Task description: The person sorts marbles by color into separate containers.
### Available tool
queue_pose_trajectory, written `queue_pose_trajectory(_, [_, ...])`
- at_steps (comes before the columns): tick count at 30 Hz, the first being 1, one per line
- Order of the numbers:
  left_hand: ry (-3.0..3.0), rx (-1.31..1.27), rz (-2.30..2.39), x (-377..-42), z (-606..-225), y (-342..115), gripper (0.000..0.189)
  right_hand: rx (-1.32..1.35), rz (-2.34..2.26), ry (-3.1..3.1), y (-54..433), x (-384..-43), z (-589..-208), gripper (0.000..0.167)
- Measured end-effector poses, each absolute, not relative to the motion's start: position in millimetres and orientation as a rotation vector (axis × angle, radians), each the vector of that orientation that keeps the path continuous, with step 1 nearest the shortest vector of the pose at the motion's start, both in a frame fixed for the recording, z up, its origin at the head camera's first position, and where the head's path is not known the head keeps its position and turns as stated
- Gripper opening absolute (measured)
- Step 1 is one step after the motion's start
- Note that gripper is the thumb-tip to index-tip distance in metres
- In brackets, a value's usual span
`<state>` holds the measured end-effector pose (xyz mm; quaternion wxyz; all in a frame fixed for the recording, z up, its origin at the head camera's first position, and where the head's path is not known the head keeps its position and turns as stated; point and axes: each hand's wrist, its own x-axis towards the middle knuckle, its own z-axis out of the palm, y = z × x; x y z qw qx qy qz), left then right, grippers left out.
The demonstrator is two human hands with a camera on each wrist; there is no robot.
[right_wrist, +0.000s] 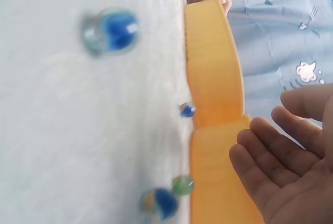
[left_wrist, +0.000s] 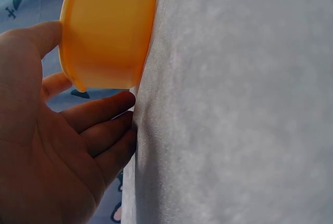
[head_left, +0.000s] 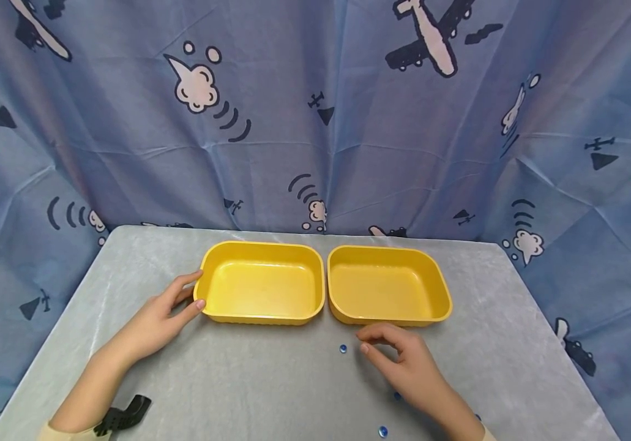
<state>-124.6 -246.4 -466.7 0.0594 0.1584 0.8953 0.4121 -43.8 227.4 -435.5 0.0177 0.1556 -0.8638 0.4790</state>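
Note:
At the left end of the left yellow tray (head_left: 262, 321), my left hand (head_left: 161, 318) rests its thumb and index fingertips on the rim. The left wrist view shows the thumb against the tray (left_wrist: 109, 31), with the other fingers extended below, beside the cloth. My right hand (head_left: 403, 361) hovers just in front of the right yellow tray (head_left: 392, 321), thumb and index finger apart with nothing between them. Left of those fingertips lies a small blue marble (head_left: 343, 348). The right wrist view shows the palm bare, with a blue marble (right_wrist: 119, 30) and a green marble (right_wrist: 183, 184) on the cloth.
Both trays stand side by side near the table's back edge, on a pale grey cloth (head_left: 249, 386). Another blue marble (head_left: 383, 432) lies at the front, with more beside the right forearm. A blue patterned curtain (head_left: 271, 122) hangs behind and at both sides.

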Motion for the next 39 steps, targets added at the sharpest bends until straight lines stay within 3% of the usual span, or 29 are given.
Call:
queue_pose_trajectory(11, [2.717, 0.475, 1.238, -125, -470, -247, 0.066, 0.439, 1.371, -2.772, 248, -33, -454, 0.013])
queue_pose_trajectory(21, [2.706, 0.469, 1.232, -126, -470, -247, 0.068, 0.588, 1.289, -2.718, 263, -31, -466, 0.021])
queue_pose_trajectory(39, [2.726, 0.484, 1.247, -124, -466, -245, 0.065, 0.427, 1.239, -2.898, 272, -32, -470, 0.023])
